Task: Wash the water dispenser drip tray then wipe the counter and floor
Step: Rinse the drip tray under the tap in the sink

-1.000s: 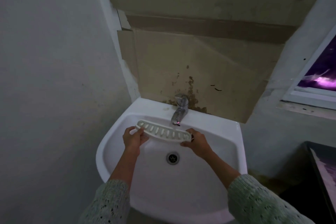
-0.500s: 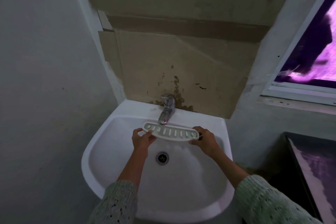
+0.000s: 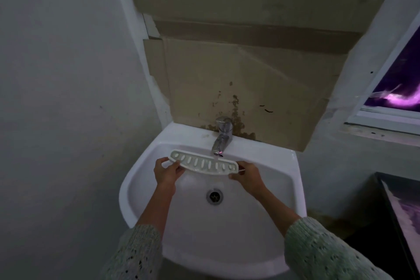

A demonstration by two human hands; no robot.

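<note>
Drip tray: long, narrow, off-white plastic grille, gently curved along its length, rounded ends, raised rim. 1 row of oval slots across the face; about 10 visible, the end ones partly hidden by fingers. Slotted face turned up toward the camera. Surface looks wet or glossy, hard to confirm in dim light.

Position: held in the air over the white sink basin, just under the chrome tap spout, with the drain below and nearer the body than the fingers. Cannot tell whether water is running.

Left hand: fingers closed on the tray's left end, thumb on top by the first slots, other fingers curled beneath. Wrist straight, forearm rising from a pale green knitted sleeve.

Right hand: fingers pinch the tray's right end, thumb along the near edge, fingertips wrapped behind. Forearm angles in from the right.

Tray spans the gap between the 2 hands, roughly level.
</note>
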